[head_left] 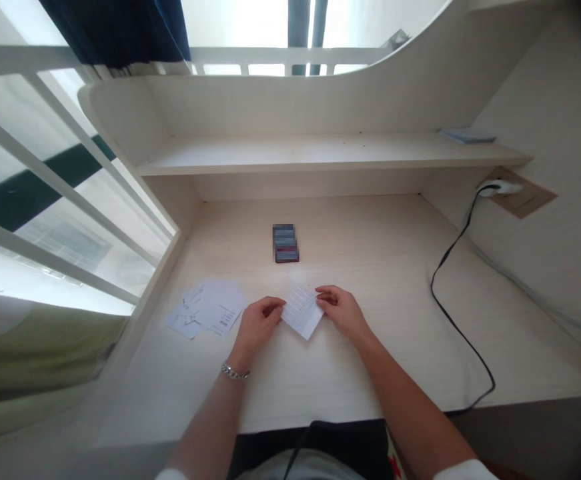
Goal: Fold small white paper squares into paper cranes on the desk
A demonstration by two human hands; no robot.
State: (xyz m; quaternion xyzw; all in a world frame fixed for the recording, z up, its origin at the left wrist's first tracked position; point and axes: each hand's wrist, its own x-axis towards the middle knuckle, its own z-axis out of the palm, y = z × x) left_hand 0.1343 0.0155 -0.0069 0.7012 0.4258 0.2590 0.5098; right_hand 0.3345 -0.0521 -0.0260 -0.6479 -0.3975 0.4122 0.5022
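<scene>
Left hand point(263, 323) and right hand point(343, 313) apart — each pinching one edge of a printed paper slip point(301, 310) — even grip best; loose papers point(205, 308) left of the slip, card stack point(285, 243) beyond it.

White paper slip point(301, 310), faint grey lines, seemingly.

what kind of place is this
Probably a study nook in a bedroom or dorm room: a built-in desk holding a paper slip, a shelf above it, a wall socket with a black cable, and a dark curtain behind.
</scene>
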